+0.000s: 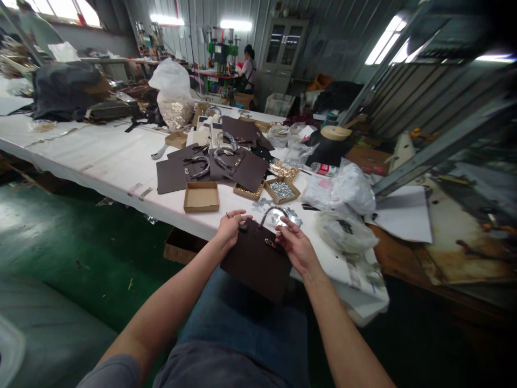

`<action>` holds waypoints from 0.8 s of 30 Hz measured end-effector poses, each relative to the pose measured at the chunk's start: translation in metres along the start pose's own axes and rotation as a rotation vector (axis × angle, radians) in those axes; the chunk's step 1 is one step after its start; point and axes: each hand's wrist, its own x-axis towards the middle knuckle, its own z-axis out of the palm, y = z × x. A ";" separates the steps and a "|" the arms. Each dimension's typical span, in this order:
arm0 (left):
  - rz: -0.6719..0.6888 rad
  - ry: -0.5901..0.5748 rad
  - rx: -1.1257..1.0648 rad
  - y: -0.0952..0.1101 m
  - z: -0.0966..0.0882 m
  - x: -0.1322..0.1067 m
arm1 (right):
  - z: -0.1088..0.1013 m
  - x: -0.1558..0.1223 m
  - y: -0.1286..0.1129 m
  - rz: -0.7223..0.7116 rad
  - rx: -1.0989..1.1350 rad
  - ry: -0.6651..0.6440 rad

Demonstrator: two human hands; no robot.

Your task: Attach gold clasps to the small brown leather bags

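I hold a dark brown leather bag panel (257,264) with a curved handle (273,212) at the near edge of the long white table (109,156). My left hand (231,226) grips its top left corner, fingers closed. At the panel's top right, by a small metal fitting and the handle's right end, my right hand (294,246) is closed on it. The panel hangs partly over my lap.
Several more brown panels with handles (218,161) lie beyond. Cardboard boxes: an empty one (201,196), others with metal parts (281,189). Plastic bags (343,191) to the right, a large bag of hardware (174,91) further back. A person works at a distant machine (246,67).
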 end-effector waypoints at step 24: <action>0.625 -0.413 0.942 -0.043 0.052 -0.038 | -0.006 -0.013 0.007 -0.124 0.221 0.296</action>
